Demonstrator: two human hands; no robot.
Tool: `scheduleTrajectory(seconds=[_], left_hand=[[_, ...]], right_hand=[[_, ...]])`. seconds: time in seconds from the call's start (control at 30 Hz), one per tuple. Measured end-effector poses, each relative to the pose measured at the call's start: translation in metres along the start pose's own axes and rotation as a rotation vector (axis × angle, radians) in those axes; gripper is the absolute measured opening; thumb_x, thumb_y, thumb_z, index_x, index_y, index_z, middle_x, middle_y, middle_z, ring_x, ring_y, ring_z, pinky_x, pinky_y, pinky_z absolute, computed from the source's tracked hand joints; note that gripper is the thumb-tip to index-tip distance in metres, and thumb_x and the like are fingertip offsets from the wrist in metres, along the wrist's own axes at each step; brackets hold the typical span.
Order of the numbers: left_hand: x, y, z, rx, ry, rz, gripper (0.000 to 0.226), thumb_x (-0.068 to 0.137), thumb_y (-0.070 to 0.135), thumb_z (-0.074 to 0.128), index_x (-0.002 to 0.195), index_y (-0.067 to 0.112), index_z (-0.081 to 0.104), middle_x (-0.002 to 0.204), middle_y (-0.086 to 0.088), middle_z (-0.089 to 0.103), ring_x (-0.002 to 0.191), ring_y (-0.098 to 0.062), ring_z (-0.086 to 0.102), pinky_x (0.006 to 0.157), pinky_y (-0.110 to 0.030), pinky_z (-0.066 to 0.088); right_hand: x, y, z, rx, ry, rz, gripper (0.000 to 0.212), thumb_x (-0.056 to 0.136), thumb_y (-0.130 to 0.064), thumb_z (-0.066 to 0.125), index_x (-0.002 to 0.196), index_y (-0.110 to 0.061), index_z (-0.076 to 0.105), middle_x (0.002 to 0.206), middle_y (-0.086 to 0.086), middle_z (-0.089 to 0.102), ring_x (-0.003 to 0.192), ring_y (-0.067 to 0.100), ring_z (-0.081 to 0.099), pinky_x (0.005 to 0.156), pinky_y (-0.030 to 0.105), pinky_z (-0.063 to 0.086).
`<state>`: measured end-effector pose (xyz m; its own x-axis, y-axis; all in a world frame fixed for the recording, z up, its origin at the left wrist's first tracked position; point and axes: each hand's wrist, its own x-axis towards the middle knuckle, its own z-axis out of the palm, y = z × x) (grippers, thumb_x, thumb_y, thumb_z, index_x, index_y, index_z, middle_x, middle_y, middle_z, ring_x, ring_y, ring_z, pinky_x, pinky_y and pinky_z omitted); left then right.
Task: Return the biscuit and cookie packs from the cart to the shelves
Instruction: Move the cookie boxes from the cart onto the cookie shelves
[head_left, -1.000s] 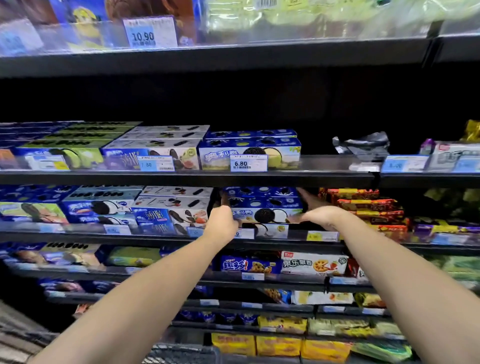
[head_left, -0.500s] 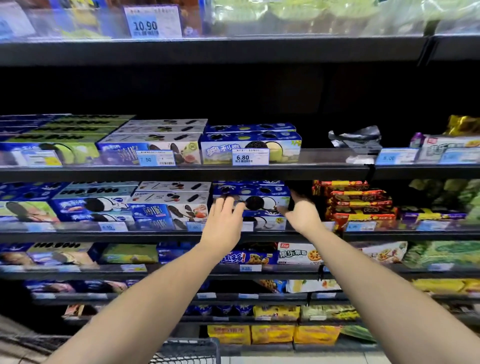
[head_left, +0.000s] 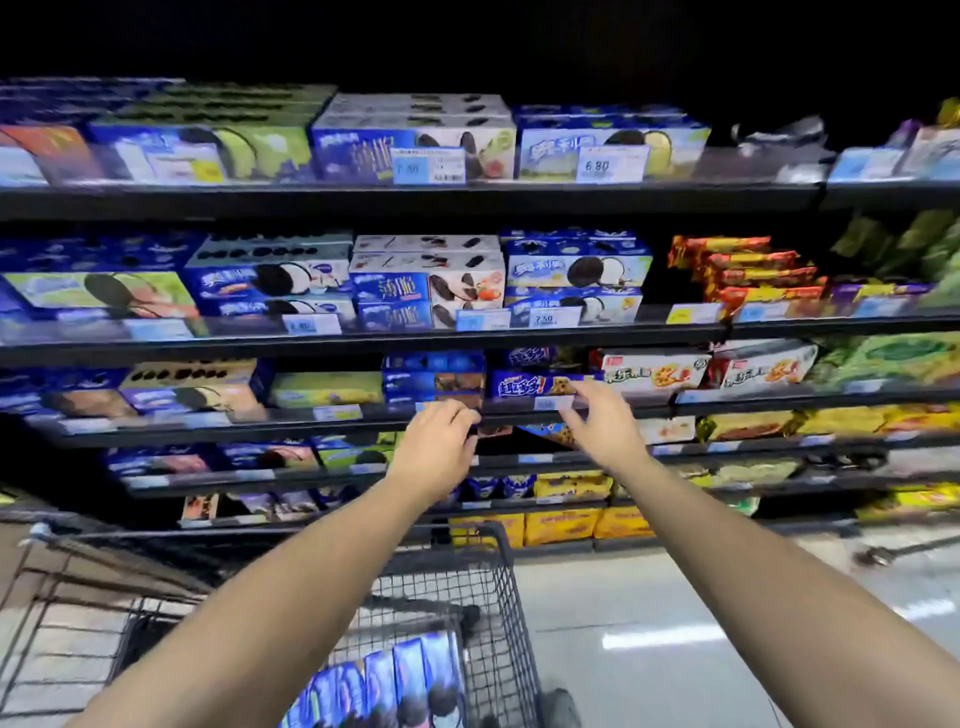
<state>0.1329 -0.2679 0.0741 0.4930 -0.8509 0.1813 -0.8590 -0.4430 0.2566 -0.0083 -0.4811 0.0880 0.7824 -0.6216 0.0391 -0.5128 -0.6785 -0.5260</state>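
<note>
Left hand (head_left: 441, 449) and right hand (head_left: 605, 423) hold nothing, fingers (head_left: 592, 400) loose. Packs (head_left: 384, 686) in the cart (head_left: 500, 540) look light and stiff; grip their long sides.

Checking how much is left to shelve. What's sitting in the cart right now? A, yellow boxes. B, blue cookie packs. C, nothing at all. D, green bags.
B: blue cookie packs stand on end inside the wire cart, at the bottom of the head view.
</note>
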Motion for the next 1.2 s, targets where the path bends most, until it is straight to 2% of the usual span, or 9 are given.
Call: scheduleTrajectory(seconds=[0.37, 0.5, 0.63, 0.73, 0.83, 0.97, 1.07, 1.13, 1.2], left_hand=[[-0.218, -0.116, 0.109, -0.06, -0.295, -0.354, 0.031, 0.099, 0.028, 0.051, 0.125, 0.014, 0.059, 0.121, -0.007, 0.057, 0.115, -0.03, 0.052, 0.094, -0.041, 0.044], [-0.271, -0.135, 0.174, -0.065, -0.428, -0.447, 0.039, 0.099, 0.029, 0.05, 0.137, 0.019, 0.053, 0.138, -0.003, 0.051, 0.125, -0.027, 0.047, 0.103, -0.041, 0.042], [-0.295, -0.139, 0.241, -0.122, -0.506, -0.461, 0.044, 0.095, 0.026, 0.056, 0.138, 0.018, 0.054, 0.14, -0.009, 0.051, 0.129, -0.033, 0.047, 0.107, -0.041, 0.04], [-0.3, -0.138, 0.295, -0.134, -0.595, -0.434, 0.057, 0.098, 0.039, 0.052, 0.152, 0.027, 0.037, 0.157, -0.009, 0.032, 0.145, -0.033, 0.028, 0.119, -0.042, 0.029], [-0.301, -0.136, 0.343, -0.128, -0.674, -0.372, 0.067, 0.099, 0.057, 0.044, 0.157, 0.04, 0.015, 0.168, 0.0, 0.001, 0.154, -0.028, 0.001, 0.124, -0.045, 0.009], [-0.306, -0.132, 0.374, -0.09, -0.702, -0.272, 0.082, 0.098, 0.059, 0.046, 0.156, 0.043, -0.009, 0.166, 0.002, -0.021, 0.154, -0.029, -0.014, 0.12, -0.048, -0.012], [-0.313, -0.133, 0.382, -0.053, -0.706, -0.26, 0.084, 0.098, 0.06, 0.046, 0.155, 0.043, -0.014, 0.166, 0.003, -0.023, 0.154, -0.028, -0.015, 0.12, -0.048, -0.014], [-0.314, -0.133, 0.381, -0.05, -0.709, -0.279, 0.084, 0.098, 0.06, 0.045, 0.155, 0.045, -0.015, 0.165, 0.005, -0.024, 0.153, -0.027, -0.018, 0.12, -0.047, -0.014], [-0.313, -0.132, 0.38, -0.052, -0.723, -0.284, 0.084, 0.098, 0.059, 0.045, 0.154, 0.045, -0.016, 0.164, 0.006, -0.028, 0.152, -0.026, -0.022, 0.118, -0.045, -0.017]], right_hand=[[-0.118, -0.05, 0.246, -0.08, -0.608, -0.009, 0.049, 0.099, -0.032, 0.06, 0.143, -0.014, 0.052, 0.142, 0.012, 0.054, 0.131, 0.031, 0.051, 0.108, 0.036, 0.04], [-0.147, -0.023, 0.315, -0.09, -0.757, 0.069, 0.048, 0.097, -0.021, 0.063, 0.141, -0.005, 0.053, 0.136, 0.017, 0.059, 0.123, 0.034, 0.058, 0.093, 0.022, 0.04], [-0.162, 0.017, 0.364, -0.151, -0.891, 0.134, 0.066, 0.099, -0.037, 0.061, 0.154, -0.013, 0.034, 0.151, 0.014, 0.044, 0.134, 0.03, 0.048, 0.106, 0.027, 0.037], [-0.159, 0.047, 0.403, -0.09, -0.882, 0.184, 0.061, 0.096, -0.042, 0.064, 0.148, -0.017, 0.046, 0.146, 0.012, 0.053, 0.13, 0.024, 0.052, 0.103, 0.021, 0.033], [-0.149, 0.073, 0.441, -0.01, -0.878, 0.33, 0.058, 0.095, -0.059, 0.055, 0.141, -0.023, 0.056, 0.138, 0.009, 0.06, 0.11, 0.021, 0.062, 0.097, 0.022, 0.042], [-0.144, 0.1, 0.473, 0.126, -0.926, 0.415, 0.096, 0.068, -0.098, 0.032, 0.142, -0.039, 0.052, 0.156, -0.002, 0.044, 0.138, 0.024, 0.047, 0.117, 0.043, 0.034], [-0.154, 0.115, 0.488, 0.23, -0.909, 0.404, 0.085, 0.076, -0.093, 0.033, 0.135, -0.037, 0.058, 0.152, -0.001, 0.048, 0.138, 0.022, 0.045, 0.117, 0.049, 0.033], [-0.16, 0.115, 0.493, 0.308, -0.883, 0.418, 0.07, 0.079, -0.09, 0.037, 0.117, -0.038, 0.064, 0.13, -0.005, 0.058, 0.123, 0.019, 0.053, 0.109, 0.047, 0.04], [-0.163, 0.11, 0.493, 0.369, -0.816, 0.423, 0.054, 0.081, -0.084, 0.047, 0.09, -0.033, 0.062, 0.099, -0.008, 0.06, 0.1, 0.019, 0.059, 0.091, 0.04, 0.046]])
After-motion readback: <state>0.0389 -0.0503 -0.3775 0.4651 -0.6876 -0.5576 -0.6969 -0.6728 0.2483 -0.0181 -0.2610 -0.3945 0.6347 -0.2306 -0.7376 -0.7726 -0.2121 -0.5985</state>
